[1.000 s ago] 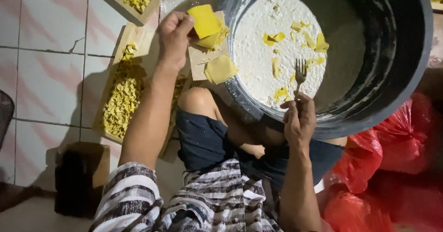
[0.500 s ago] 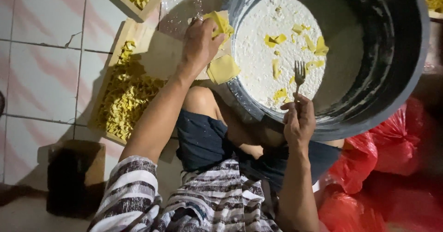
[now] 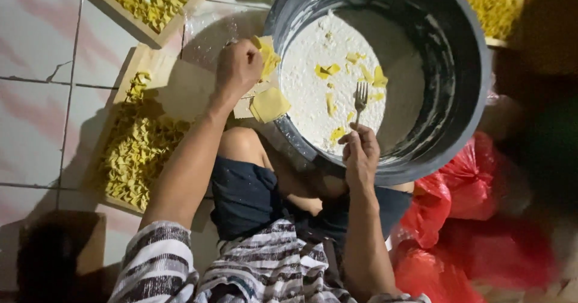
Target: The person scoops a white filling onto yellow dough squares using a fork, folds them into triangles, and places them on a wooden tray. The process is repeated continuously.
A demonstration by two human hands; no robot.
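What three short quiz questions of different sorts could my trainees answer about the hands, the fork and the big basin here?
1. True or false: the right hand holds a fork over the floured grey basin.
2. What does the left hand grip?
A. spoon
B. yellow dough sheet
C. red bag
3. Fill in: yellow pieces fill a wooden ____ on the floor.

Key: 1 true; 2 B, the yellow dough sheet; 3 tray.

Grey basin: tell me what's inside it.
The grey basin holds white flour, scattered yellow dough pieces and fork tines. Whatever lies beneath the flour is covered.
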